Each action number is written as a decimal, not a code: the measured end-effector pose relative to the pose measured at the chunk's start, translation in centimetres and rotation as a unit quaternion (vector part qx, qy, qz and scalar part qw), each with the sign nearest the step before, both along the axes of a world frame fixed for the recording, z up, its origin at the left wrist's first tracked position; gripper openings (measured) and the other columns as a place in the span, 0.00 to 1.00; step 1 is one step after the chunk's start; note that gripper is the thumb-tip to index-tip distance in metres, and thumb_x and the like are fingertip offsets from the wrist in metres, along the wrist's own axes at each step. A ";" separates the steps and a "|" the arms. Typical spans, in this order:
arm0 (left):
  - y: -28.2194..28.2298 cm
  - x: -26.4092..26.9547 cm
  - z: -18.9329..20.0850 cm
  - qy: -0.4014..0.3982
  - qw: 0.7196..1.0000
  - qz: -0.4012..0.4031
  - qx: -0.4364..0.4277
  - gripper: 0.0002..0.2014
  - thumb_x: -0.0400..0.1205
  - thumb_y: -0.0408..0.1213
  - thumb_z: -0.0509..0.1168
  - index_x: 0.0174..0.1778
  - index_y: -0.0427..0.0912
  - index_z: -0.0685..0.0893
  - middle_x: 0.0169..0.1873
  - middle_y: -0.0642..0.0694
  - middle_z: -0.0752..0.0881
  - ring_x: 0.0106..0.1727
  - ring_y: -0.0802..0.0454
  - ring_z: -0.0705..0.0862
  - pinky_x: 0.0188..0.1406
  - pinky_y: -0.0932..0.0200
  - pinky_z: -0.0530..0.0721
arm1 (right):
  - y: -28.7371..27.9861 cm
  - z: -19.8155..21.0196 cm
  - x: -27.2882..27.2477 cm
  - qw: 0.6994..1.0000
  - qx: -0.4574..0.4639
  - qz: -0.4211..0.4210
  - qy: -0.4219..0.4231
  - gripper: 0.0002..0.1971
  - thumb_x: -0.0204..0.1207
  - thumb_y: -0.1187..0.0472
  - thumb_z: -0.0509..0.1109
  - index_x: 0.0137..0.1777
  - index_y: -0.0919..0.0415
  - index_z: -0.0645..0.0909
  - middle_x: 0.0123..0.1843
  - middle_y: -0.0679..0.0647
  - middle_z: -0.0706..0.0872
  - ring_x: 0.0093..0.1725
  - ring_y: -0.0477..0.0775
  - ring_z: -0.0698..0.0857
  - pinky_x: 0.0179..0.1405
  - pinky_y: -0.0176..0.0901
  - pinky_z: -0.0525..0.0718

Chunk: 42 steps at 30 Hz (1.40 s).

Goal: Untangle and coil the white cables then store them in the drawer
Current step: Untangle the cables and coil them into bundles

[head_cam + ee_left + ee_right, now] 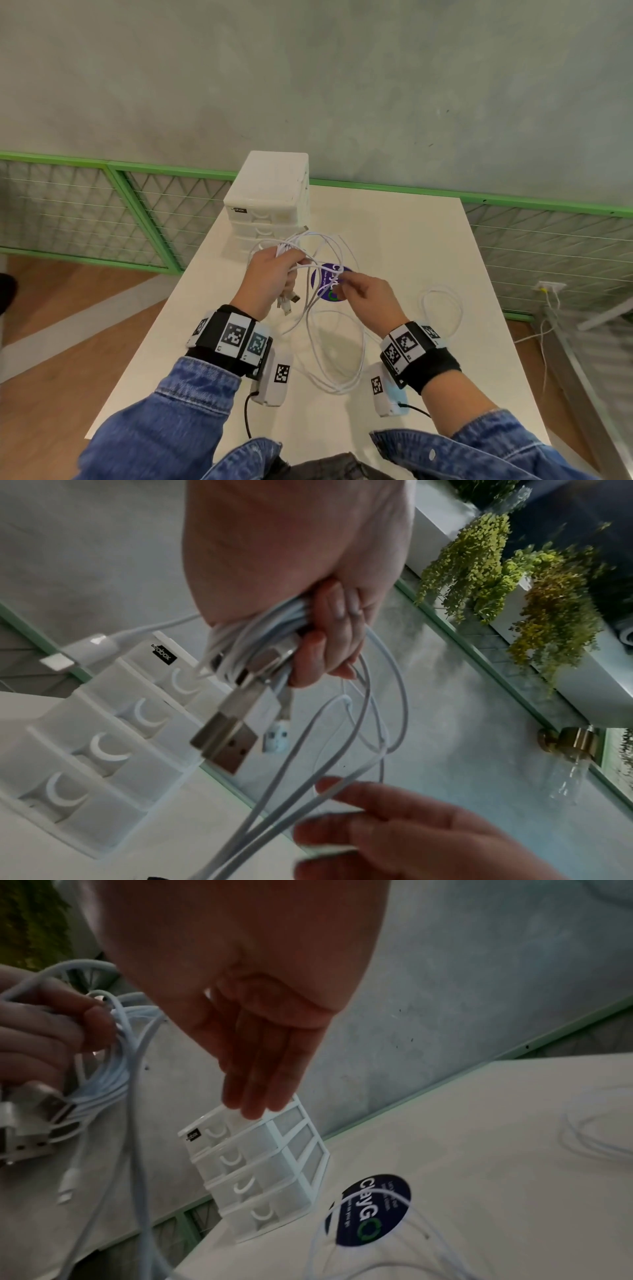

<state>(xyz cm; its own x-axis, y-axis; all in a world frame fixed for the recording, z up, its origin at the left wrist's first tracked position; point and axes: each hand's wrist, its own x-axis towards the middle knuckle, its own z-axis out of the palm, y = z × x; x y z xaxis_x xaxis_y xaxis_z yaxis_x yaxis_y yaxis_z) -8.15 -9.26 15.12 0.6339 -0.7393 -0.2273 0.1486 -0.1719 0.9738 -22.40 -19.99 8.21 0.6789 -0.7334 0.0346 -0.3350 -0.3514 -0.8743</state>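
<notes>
Drawer unit [270, 198] at table's [428, 240] far left edge. In front of it, tangled cables [325, 267] held above a round sticker [330, 282], loops trailing onto tabletop between both wrists. Separate coiled cable [442, 308] lying to the right.

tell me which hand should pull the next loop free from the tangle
Right, probably. The left hand grips the bundle of white cables with their USB plugs, so it serves as the anchor. The right hand has straight fingers beside the hanging loops.
</notes>
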 end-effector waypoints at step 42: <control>-0.3 1.6 0.4 -0.064 0.996 -0.066 0.017 0.10 0.81 0.37 0.65 0.36 0.37 0.84 0.13 0.53 0.66 0.15 0.55 0.62 0.15 0.67 0.64 | -2.1 3.2 0.8 0.990 -0.142 0.006 -0.025 0.13 0.80 0.63 0.63 0.62 0.56 0.82 0.54 0.51 0.87 0.53 0.48 0.81 0.61 0.40 0.76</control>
<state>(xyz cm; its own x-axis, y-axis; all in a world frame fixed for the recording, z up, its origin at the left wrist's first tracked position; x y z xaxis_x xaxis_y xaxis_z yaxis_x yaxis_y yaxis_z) -6.56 -9.53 15.53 0.5562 -0.8119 -0.1775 -0.0017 -0.2147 0.9767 -21.56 -22.06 11.42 0.6793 -0.6817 0.2716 -0.2889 -0.5887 -0.7549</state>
